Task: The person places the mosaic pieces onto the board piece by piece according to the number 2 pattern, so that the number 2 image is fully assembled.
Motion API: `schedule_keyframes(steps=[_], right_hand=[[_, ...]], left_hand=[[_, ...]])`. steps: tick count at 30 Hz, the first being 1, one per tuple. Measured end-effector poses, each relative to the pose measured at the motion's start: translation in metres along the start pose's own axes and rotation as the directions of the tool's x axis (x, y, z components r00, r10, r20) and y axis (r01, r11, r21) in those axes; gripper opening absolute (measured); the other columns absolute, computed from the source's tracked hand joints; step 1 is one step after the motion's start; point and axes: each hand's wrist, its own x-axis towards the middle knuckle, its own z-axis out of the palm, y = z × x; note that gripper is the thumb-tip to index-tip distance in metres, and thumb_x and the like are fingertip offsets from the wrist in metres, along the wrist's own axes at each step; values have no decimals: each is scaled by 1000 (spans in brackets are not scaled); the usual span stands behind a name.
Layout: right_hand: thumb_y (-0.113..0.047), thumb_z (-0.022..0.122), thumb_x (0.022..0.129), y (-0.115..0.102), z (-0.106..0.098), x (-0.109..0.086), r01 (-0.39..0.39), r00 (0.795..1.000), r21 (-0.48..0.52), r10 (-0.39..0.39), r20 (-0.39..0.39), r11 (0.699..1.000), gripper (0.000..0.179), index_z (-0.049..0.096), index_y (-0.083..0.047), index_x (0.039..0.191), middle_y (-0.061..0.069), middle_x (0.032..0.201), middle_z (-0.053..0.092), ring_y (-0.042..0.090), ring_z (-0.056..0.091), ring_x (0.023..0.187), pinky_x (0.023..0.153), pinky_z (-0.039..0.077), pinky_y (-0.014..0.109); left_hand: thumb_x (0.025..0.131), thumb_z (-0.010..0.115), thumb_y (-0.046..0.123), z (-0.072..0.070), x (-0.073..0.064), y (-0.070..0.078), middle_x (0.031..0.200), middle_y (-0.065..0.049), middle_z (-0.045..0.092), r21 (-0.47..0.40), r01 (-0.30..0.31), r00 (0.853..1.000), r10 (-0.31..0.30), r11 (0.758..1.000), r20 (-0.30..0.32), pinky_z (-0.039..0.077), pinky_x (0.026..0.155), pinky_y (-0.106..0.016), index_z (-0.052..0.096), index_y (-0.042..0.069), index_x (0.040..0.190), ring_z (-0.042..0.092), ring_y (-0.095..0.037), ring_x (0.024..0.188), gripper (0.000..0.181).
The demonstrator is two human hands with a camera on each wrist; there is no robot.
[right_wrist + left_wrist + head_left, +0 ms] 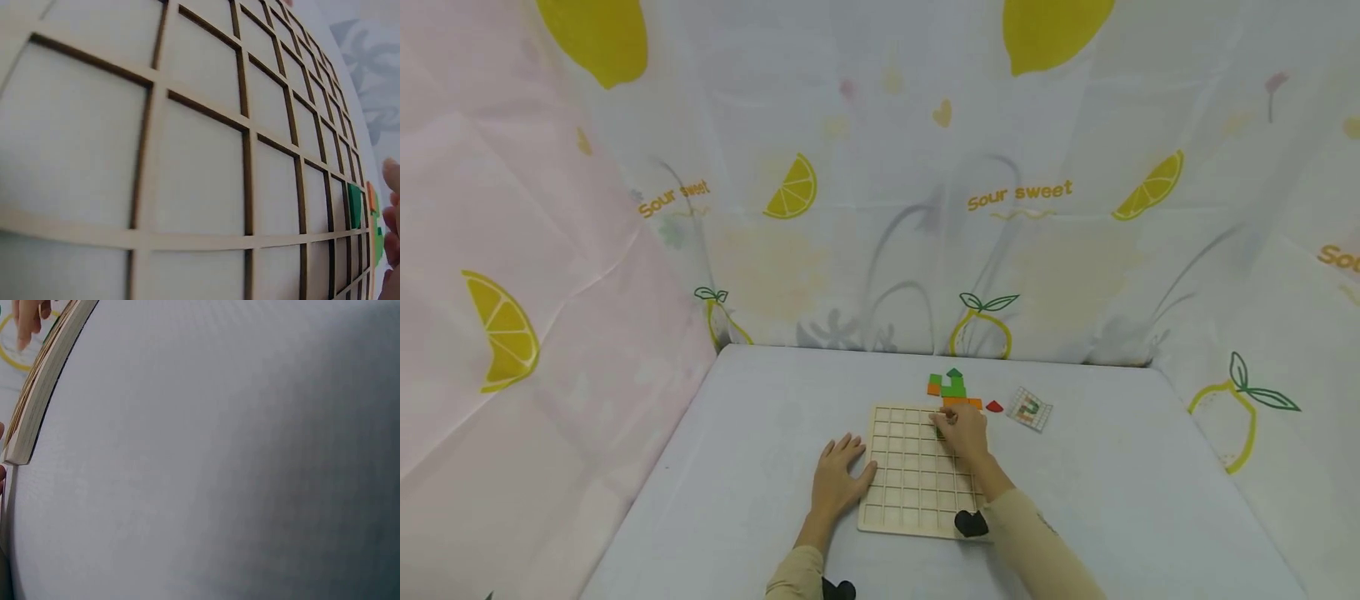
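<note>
A square wooden grid board [891, 518] lies on the white table. My left hand [838, 482] rests flat beside its left edge, fingers spread, the thumb at the rim. Over the board's far right part hangs my right hand [966, 431], its fingers bent loosely downward. No piece shows between those fingers in the left wrist view, where the hand [31, 319] appears past the board's side [47, 394]. One green piece [355, 206] sits in a far cell, apart from the right fingers [390, 219] in the right wrist view.
Beyond the board lie green pieces [953, 390], orange pieces [974, 403] and a red piece [994, 407]. A small gridded card [1030, 409] with a coloured pattern lies to their right. Lemon-printed cloth [880, 250] stands around the table.
</note>
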Motion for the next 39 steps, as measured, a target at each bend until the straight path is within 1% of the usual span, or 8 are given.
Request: schedule_keyframes(steps=[3,6,9,13,15,32,36,39], right_hand=[[-14,72,80,-1,4,13,45,999,-20,-46,-26,999,23,71,5,93,16,81,68,32,63,73,69,52,53],[-15,69,82,-5,7,25,51,999,-85,-50,16,995,27,68,7,98,22,93,64,40,58,83,71,51,52],[-18,62,87,-11,8,32,8,991,-168,14,131,986,28,65,4,105,25,109,59,45,54,95,76,49,56],[-22,52,94,-18,9,37,-75,946,-258,151,288,963,31,61,-4,117,22,124,51,46,46,110,86,44,60],[-22,50,96,-21,10,38,-101,931,-278,189,312,955,30,61,-6,117,20,126,49,45,43,113,88,42,59],[-14,61,87,-9,12,45,-95,966,-151,127,224,984,22,68,0,103,23,114,58,44,52,103,82,45,62],[-12,59,86,-6,4,45,-161,968,-149,185,171,976,28,65,4,109,27,112,57,45,51,103,80,45,60],[-12,57,87,-4,-4,45,-237,950,-182,266,161,954,34,61,3,118,29,116,52,46,47,106,83,43,58]], left_hand=[[75,72,25,-1,0,-1,107,-16,69,12,-6,1000,6,1000,-5,41,100,-53,71,0,98,61,-36,108,34],[74,72,25,-2,0,-2,107,-15,69,17,-2,1000,2,1000,-3,41,100,-53,71,1,98,61,-36,108,34],[75,72,26,-4,0,-3,109,-15,68,9,15,1000,-15,1000,12,39,102,-52,71,1,99,60,-35,110,35],[76,71,27,-3,0,-3,110,-14,68,3,29,999,-29,1000,25,38,104,-51,71,2,100,59,-34,111,35],[76,71,27,-2,0,-3,109,-14,68,1,24,999,-24,1000,22,39,103,-51,71,2,100,60,-34,110,35],[76,70,27,1,0,-2,110,-14,68,0,23,999,-23,1000,22,39,104,-51,71,2,100,60,-34,111,34],[77,70,27,2,-1,-1,111,-13,68,-1,24,999,-24,1000,27,39,104,-51,71,2,100,60,-33,111,34],[76,70,27,1,-1,-2,111,-13,68,0,24,999,-24,1000,21,39,104,-51,71,2,100,60,-33,111,34]])
